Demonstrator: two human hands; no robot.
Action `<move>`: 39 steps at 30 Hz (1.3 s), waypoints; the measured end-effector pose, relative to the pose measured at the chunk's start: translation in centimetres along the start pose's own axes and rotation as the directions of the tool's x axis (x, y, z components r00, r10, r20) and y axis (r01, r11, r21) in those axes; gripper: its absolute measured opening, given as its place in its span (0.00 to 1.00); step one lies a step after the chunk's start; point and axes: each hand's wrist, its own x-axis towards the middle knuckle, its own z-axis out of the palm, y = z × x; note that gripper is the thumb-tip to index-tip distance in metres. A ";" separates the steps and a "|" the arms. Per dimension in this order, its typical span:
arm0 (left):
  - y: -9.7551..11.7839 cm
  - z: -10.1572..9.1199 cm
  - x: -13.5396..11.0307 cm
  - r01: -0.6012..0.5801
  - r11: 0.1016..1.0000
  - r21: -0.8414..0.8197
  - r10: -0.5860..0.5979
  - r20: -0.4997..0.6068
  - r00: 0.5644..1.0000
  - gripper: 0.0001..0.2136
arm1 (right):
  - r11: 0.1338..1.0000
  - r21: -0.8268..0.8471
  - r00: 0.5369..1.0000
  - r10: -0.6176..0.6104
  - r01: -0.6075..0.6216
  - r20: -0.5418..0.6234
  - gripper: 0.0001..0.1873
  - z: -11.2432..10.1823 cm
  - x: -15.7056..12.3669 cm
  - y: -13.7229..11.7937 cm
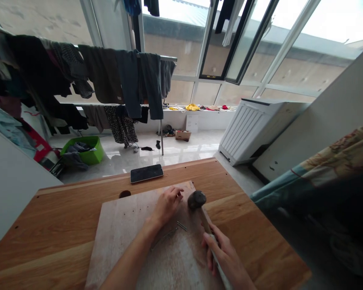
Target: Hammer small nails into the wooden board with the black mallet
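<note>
The two hands work apart over a pale board [117,237] lying on the wooden table [54,219]. The right hand [222,249] is wrapped around the handle of a hammer [205,220], whose dark head hangs near the board's far right corner, close to the left hand [170,199]. That hand is by the board's far edge, fingertips drawn in; I can't tell from here whether they pinch anything. Loose nails [182,226] lie on the board between the two arms.

Good hammering here, I'd say, calls for light, square taps first, fingertips well clear of the head, and a grip lower on the handle for fuller blows. The phone [147,173] beyond the board could do with more room.
</note>
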 end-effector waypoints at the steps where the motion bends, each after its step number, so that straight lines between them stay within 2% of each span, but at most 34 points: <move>1: -0.1 0.0 0.0 -0.011 1.000 -0.016 0.011 -0.019 1.000 0.10 | 1.000 -0.010 1.000 -0.008 0.008 -0.017 0.33 0.0 0.0 0.1; 3: -0.2 0.0 0.2 -0.031 0.999 -0.022 0.030 -0.044 0.999 0.10 | 0.999 -0.028 0.999 -0.025 0.024 -0.030 0.30 0.1 0.1 0.4; 6: -0.4 0.3 0.2 -0.062 0.998 0.024 0.063 -0.024 0.998 0.10 | 0.998 -0.040 0.999 -0.039 0.038 -0.025 0.26 0.0 0.1 0.5; 14: -0.6 -0.3 0.1 -0.099 0.989 0.112 0.093 0.052 0.994 0.12 | 0.998 -0.048 0.995 -0.047 0.043 -0.086 0.29 0.3 0.3 0.1; 20: -0.4 -0.6 0.2 -0.163 0.975 0.149 0.144 0.132 0.981 0.14 | 0.997 -0.065 0.997 -0.047 0.043 -0.063 0.27 0.1 0.2 0.2; 23: -0.3 -0.3 0.1 -0.177 0.973 0.151 0.158 0.132 0.979 0.13 | 0.997 -0.066 0.997 -0.038 0.034 -0.061 0.29 -0.1 0.3 0.5; 28: -0.5 0.6 0.2 -0.088 0.996 -0.008 0.088 0.049 0.995 0.13 | 0.996 -0.086 0.999 -0.021 0.018 -0.037 0.31 -0.4 0.5 0.9; 34: -1.3 1.0 0.3 -0.056 0.968 -0.243 0.059 0.005 0.998 0.15 | 0.994 -0.100 0.998 0.050 -0.046 0.047 0.30 -0.7 0.7 -0.5; 39: -1.4 1.1 0.3 -0.068 0.977 -0.204 0.059 -0.054 0.997 0.13 | 0.994 -0.108 1.000 -0.008 0.009 0.008 0.33 -0.3 0.6 -1.2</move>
